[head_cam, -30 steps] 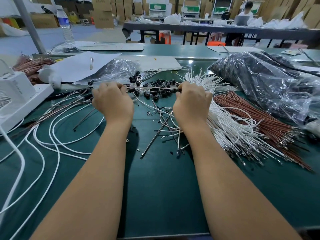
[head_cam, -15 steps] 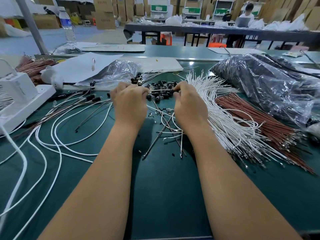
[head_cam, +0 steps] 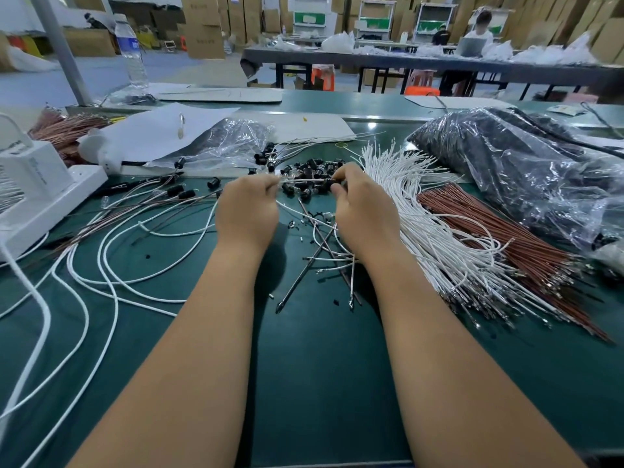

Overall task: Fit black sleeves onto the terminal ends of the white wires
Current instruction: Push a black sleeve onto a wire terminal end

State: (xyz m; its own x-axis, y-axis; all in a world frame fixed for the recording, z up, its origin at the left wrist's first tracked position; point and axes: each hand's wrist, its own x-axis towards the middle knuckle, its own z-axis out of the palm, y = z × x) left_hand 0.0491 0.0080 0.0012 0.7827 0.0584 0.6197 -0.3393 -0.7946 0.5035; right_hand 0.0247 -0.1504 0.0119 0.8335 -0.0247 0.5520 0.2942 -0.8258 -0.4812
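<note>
- The left hand [head_cam: 248,211] pinches a white wire [head_cam: 300,180] stretched across to the right hand [head_cam: 363,211], whose fingers pinch a black sleeve [head_cam: 329,184] at the wire's end.
- Both hands work just above the loose pile of sleeves [head_cam: 312,168], in the middle of the green bench [head_cam: 320,366].
- To do this step well, I judge: keep the wire taut and straight, line the sleeve's bore up with the terminal, and push along the axis rather than at a slant, so the thin wire does not buckle.
- Whether the sleeve is already seated I cannot tell; the fingers hide the joint.
- The unfinished wire bundle [head_cam: 435,231] lies just right of the hands, with brown wires [head_cam: 499,238] beyond it.
- Far right, a clear bag [head_cam: 526,177] holds dark parts, too blurred to name.
- Far left of the pile, a smaller crumpled bag [head_cam: 233,140] lies open; its contents are unclear.
</note>
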